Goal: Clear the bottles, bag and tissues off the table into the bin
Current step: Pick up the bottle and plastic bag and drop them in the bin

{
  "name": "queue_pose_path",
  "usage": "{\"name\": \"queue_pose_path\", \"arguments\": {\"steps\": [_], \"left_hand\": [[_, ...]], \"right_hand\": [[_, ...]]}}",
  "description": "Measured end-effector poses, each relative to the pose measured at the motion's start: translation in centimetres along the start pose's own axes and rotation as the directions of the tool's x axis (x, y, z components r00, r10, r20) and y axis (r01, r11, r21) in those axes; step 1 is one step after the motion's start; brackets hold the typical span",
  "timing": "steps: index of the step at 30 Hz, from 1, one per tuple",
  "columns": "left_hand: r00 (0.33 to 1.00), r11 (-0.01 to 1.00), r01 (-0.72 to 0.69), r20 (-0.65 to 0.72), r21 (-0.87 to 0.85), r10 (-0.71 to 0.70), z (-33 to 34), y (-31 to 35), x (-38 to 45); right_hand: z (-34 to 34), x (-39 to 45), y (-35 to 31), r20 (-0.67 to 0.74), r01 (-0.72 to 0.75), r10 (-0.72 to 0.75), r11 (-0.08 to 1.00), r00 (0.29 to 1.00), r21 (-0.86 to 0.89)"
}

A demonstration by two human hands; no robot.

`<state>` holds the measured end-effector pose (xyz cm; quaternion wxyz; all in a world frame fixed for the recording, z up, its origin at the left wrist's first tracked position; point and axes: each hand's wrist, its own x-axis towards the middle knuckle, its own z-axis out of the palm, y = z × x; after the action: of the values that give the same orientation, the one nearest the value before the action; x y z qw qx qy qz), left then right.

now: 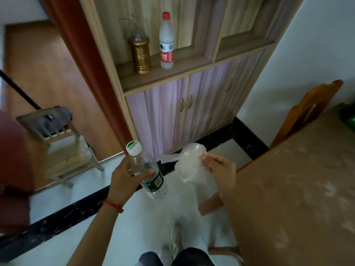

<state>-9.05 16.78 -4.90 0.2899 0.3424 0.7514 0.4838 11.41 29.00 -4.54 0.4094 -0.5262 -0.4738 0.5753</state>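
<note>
My left hand [126, 179] grips a clear plastic bottle [151, 175] with a white cap and a dark green label, tilted, cap pointing up and away. My right hand [221, 167] pinches a crumpled clear plastic bag [189, 164] that hangs in the air beside the bottle. Both hands are over the pale floor, left of the brown table [299, 189]. At the table's far right edge lies something green [348, 118], only partly in view. No bin shows in this view.
A wooden cabinet [172, 104] stands ahead; on its shelf are a red-capped bottle [166, 41] and a gold container [141, 54]. A wooden chair [305, 110] stands at the table. A small wooden stool [57, 139] stands at left by a dark red seat [11, 169].
</note>
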Motion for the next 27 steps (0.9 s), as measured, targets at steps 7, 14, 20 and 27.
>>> {"name": "queue_pose_path", "arguments": {"steps": [7, 14, 20, 27], "left_hand": [[0.998, 0.999, 0.014, -0.064, 0.044, -0.011, 0.7, 0.4, 4.5], [0.999, 1.000, 0.006, -0.034, 0.031, -0.005, 3.6, 1.4, 10.7], [0.997, 0.999, 0.015, 0.072, -0.048, -0.011, 6.1, 2.7, 17.5], [0.950, 0.996, -0.049, 0.303, -0.075, 0.069, 10.5, 5.6, 27.0]], "right_hand": [[1.8, 5.6, 0.2, 0.052, 0.057, -0.052, 0.994, 0.997, -0.088], [2.1, 11.4, -0.6, 0.006, 0.039, -0.039, 0.997, 0.999, -0.068], [2.2, 16.4, -1.1, -0.100, -0.001, -0.006, 0.998, 0.995, -0.062], [2.4, 21.6, -2.2, -0.283, -0.010, 0.023, 0.999, 0.959, 0.050]]}}
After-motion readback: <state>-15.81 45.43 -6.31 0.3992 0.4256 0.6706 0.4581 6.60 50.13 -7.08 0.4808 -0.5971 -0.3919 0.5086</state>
